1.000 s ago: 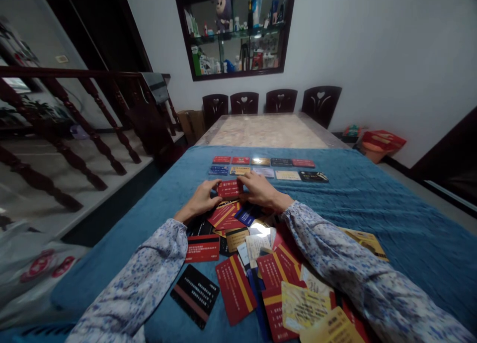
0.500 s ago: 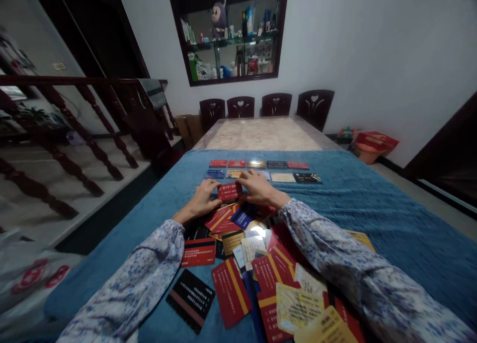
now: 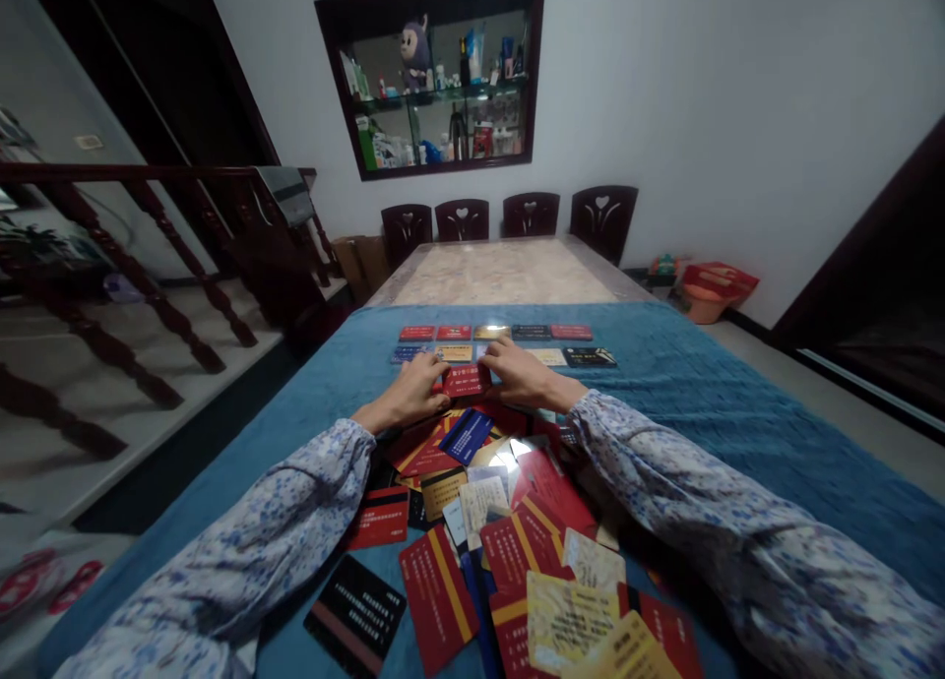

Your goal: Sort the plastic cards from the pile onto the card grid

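Observation:
A red card (image 3: 466, 380) with light printing is gripped by its two side edges, my left hand (image 3: 414, 392) on one end and my right hand (image 3: 523, 374) on the other. It is tilted up just above a loose pile of cards. In that pile lie a blue card (image 3: 467, 435), a red card with a gold stripe (image 3: 438, 598), a black card (image 3: 355, 615) and a yellow card (image 3: 572, 620), many overlapping. Beyond my hands are two rows of cards laid side by side, with a black card (image 3: 589, 357) at the right end of the nearer row.
A blue cloth (image 3: 709, 433) covers the near part of the table, and its marble-look top (image 3: 509, 271) shows beyond. Dark chairs (image 3: 603, 216) stand at the far end. A wooden railing (image 3: 148, 226) runs along the left; a red bag (image 3: 716, 277) sits on the floor at right.
Both hands keep hold of the red card, which has shifted slightly to the right over the pile. The camera view has turned a little to the right.

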The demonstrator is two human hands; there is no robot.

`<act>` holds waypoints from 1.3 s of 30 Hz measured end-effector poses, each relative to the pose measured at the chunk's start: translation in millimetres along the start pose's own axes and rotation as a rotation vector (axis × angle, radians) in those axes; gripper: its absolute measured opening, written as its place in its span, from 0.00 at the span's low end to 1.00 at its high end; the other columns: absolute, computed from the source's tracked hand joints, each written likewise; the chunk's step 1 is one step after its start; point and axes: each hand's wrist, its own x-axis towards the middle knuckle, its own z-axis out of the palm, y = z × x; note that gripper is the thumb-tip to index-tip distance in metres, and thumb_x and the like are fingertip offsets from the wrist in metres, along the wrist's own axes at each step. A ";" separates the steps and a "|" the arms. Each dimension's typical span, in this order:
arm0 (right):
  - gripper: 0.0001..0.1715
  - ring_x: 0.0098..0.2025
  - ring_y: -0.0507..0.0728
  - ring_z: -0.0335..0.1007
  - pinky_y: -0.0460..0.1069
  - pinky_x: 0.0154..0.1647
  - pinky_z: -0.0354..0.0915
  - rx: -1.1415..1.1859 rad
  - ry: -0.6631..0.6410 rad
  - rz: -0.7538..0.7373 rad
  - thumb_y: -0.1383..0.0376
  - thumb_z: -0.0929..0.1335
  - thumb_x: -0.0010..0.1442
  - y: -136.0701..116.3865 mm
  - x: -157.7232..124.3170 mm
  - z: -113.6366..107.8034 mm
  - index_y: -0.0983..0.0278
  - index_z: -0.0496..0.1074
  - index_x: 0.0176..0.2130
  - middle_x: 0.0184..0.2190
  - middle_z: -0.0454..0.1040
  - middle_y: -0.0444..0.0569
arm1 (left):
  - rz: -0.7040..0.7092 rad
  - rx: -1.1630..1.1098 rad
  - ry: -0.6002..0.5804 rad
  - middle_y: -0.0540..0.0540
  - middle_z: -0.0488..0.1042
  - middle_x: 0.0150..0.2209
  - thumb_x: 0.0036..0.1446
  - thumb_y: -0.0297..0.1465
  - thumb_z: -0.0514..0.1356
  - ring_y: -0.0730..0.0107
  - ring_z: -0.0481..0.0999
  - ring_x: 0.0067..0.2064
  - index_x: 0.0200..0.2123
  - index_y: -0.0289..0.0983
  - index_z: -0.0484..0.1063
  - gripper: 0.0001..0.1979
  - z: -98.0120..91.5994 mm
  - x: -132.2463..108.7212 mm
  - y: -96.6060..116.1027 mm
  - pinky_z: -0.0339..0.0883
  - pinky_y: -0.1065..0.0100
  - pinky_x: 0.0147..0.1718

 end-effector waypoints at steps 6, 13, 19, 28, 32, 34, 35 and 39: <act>0.17 0.53 0.66 0.64 0.56 0.53 0.64 -0.005 0.002 0.038 0.65 0.75 0.57 23.6 -16.4 -6.8 0.69 0.78 0.46 0.49 0.74 0.61 | 0.064 -0.021 -0.025 0.40 0.72 0.50 0.53 0.32 0.68 0.50 0.71 0.53 0.50 0.40 0.76 0.20 -4.3 25.5 20.1 0.67 0.51 0.53; 0.10 0.53 0.65 0.66 0.55 0.54 0.62 0.030 0.030 0.091 0.67 0.75 0.58 55.1 -37.2 -12.8 0.67 0.78 0.42 0.48 0.74 0.59 | 0.115 -0.001 -0.048 0.38 0.72 0.49 0.54 0.31 0.68 0.46 0.71 0.53 0.47 0.38 0.78 0.16 0.9 66.1 46.1 0.68 0.50 0.52; 0.10 0.51 0.64 0.67 0.55 0.54 0.62 0.017 0.038 0.155 0.70 0.73 0.58 88.8 -47.3 -15.0 0.67 0.79 0.42 0.48 0.74 0.59 | 0.143 -0.014 -0.038 0.39 0.72 0.51 0.54 0.31 0.68 0.46 0.70 0.55 0.49 0.40 0.77 0.18 10.9 103.5 64.2 0.67 0.48 0.55; 0.11 0.49 0.63 0.68 0.53 0.53 0.62 -0.027 0.021 0.256 0.71 0.72 0.56 135.0 -52.4 -20.2 0.67 0.80 0.41 0.46 0.76 0.58 | 0.147 0.062 -0.071 0.38 0.72 0.53 0.55 0.31 0.67 0.47 0.70 0.57 0.44 0.38 0.78 0.12 18.9 155.7 93.1 0.67 0.52 0.53; 0.12 0.49 0.63 0.69 0.51 0.51 0.62 -0.056 0.006 0.295 0.71 0.71 0.57 151.9 -51.8 -20.7 0.67 0.81 0.42 0.48 0.76 0.58 | 0.155 0.082 -0.091 0.36 0.72 0.53 0.56 0.32 0.66 0.46 0.69 0.57 0.44 0.37 0.78 0.12 25.8 176.4 99.8 0.67 0.52 0.52; 0.13 0.49 0.62 0.70 0.51 0.50 0.63 -0.070 -0.006 0.301 0.71 0.70 0.58 159.6 -51.2 -20.5 0.68 0.81 0.44 0.48 0.76 0.58 | 0.158 0.082 -0.096 0.36 0.72 0.53 0.57 0.32 0.66 0.45 0.69 0.57 0.45 0.37 0.78 0.13 30.1 185.6 101.4 0.67 0.51 0.52; 0.13 0.49 0.62 0.70 0.50 0.50 0.63 -0.077 -0.009 0.303 0.71 0.70 0.59 163.4 -50.7 -20.1 0.68 0.81 0.44 0.48 0.76 0.59 | 0.154 0.085 -0.098 0.36 0.72 0.54 0.57 0.32 0.66 0.45 0.69 0.58 0.46 0.37 0.78 0.13 32.1 190.0 102.1 0.68 0.51 0.53; 0.14 0.50 0.62 0.72 0.50 0.51 0.63 -0.100 -0.029 0.306 0.71 0.70 0.59 180.4 -47.1 -15.3 0.69 0.81 0.45 0.48 0.76 0.58 | 0.137 0.107 -0.127 0.34 0.72 0.55 0.57 0.33 0.65 0.42 0.69 0.59 0.49 0.35 0.78 0.17 38.3 205.8 105.2 0.68 0.49 0.54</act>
